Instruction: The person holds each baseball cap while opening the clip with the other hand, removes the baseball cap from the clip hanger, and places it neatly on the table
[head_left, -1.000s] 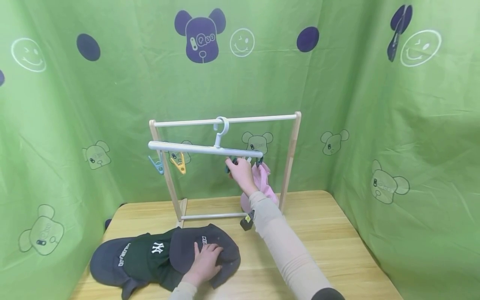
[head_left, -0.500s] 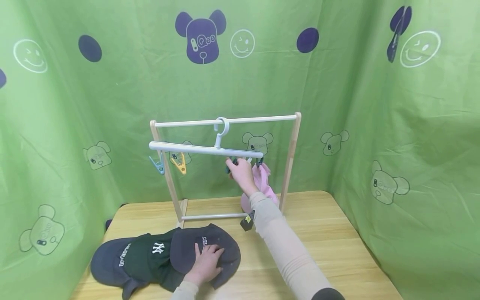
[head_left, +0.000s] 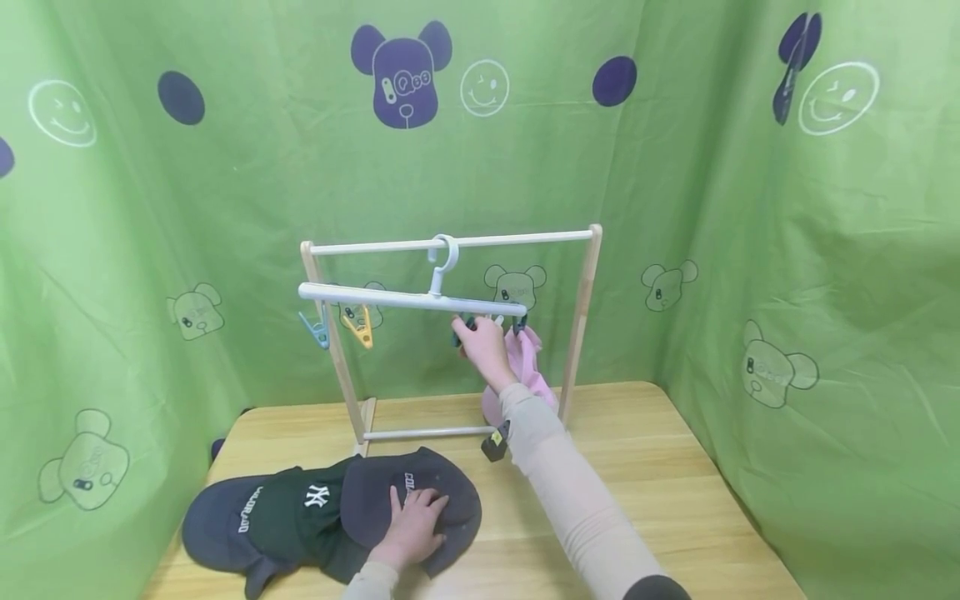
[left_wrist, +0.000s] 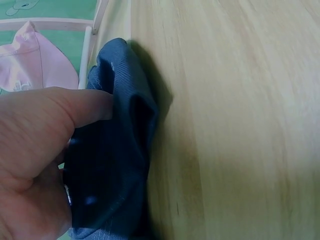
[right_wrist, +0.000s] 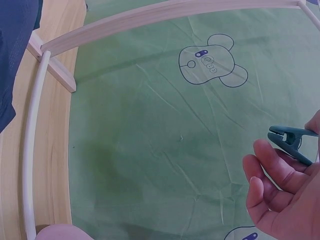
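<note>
My left hand point(head_left: 412, 523) lies on a dark grey cap point(head_left: 450, 483) with white lettering. In the left wrist view the thumb presses the dark fabric point(left_wrist: 120, 150), and the other fingertips are hidden. My right hand point(head_left: 483, 342) is raised below the light blue hanger point(head_left: 375, 295), pinching a dark green clip point(right_wrist: 290, 142) by its handles; the clip's jaws look closed, with no cloth between them. A pink cap point(head_left: 527, 375) hangs from a dark clip point(head_left: 519, 322) at the hanger's right end, partly behind my right arm.
A dark green cap point(head_left: 318, 521) and another grey cap point(head_left: 213, 521) overlap left of my left hand. Blue clip point(head_left: 317, 330) and yellow clip point(head_left: 360, 328) hang at the hanger's left. A wooden rack point(head_left: 583, 325) carries the hanger. Green curtains point(head_left: 750, 208) enclose the table point(head_left: 637, 450).
</note>
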